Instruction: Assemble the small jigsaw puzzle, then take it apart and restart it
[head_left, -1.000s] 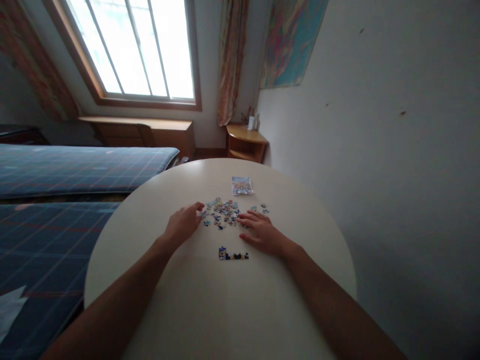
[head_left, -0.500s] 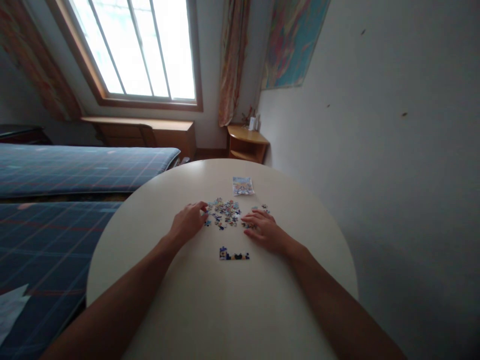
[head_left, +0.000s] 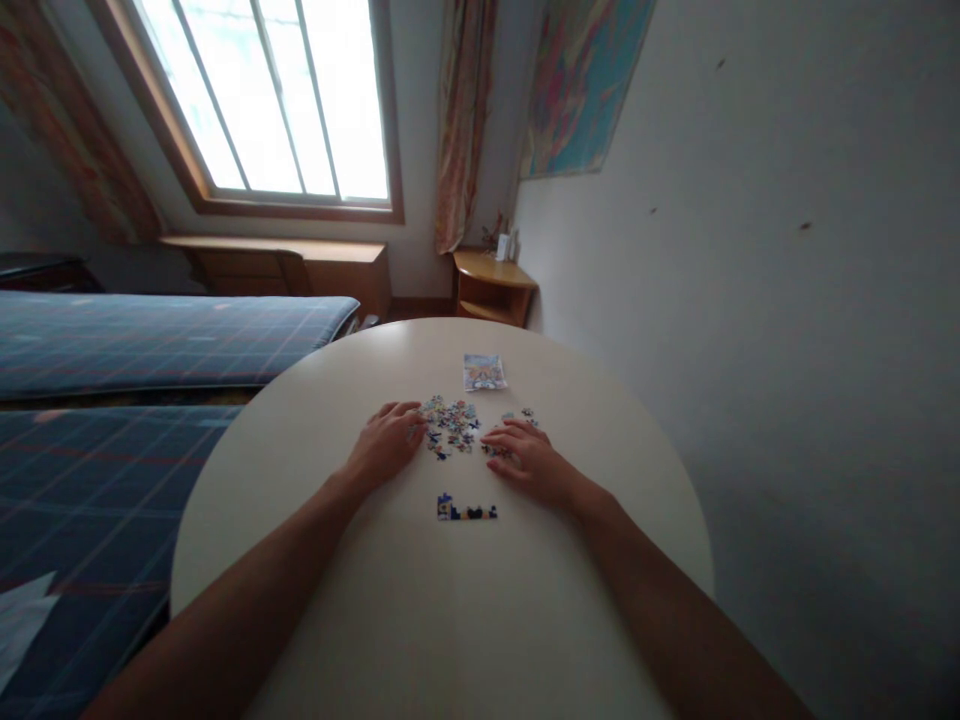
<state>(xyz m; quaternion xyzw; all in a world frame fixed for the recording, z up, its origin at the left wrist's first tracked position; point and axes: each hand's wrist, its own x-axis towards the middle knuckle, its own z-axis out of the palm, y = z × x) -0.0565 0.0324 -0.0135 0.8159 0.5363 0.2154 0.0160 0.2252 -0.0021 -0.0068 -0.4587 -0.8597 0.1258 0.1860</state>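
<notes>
A loose heap of small jigsaw puzzle pieces [head_left: 453, 422] lies on the pale round table [head_left: 450, 620]. At the heap's left edge is my left hand [head_left: 386, 438], its fingers reaching over some pieces; what lies beneath them is hidden. My right hand [head_left: 529, 458] rests with fingers spread over a smaller group of pieces [head_left: 508, 450] on the right, partly covering it. Nearer to me sits a joined strip of puzzle pieces [head_left: 466, 510], L-shaped, dark blue and yellow. Beyond the heap lies a small printed picture [head_left: 484, 372].
Beds with blue plaid covers [head_left: 150, 345] stand left of the table. A wooden corner shelf [head_left: 495, 270] is behind it, near a long desk [head_left: 300, 250] under the window. The white wall [head_left: 787, 350] runs along the right side.
My left hand has shifted slightly right, its fingers moving further over the left edge of the heap. My right hand stays about where it was.
</notes>
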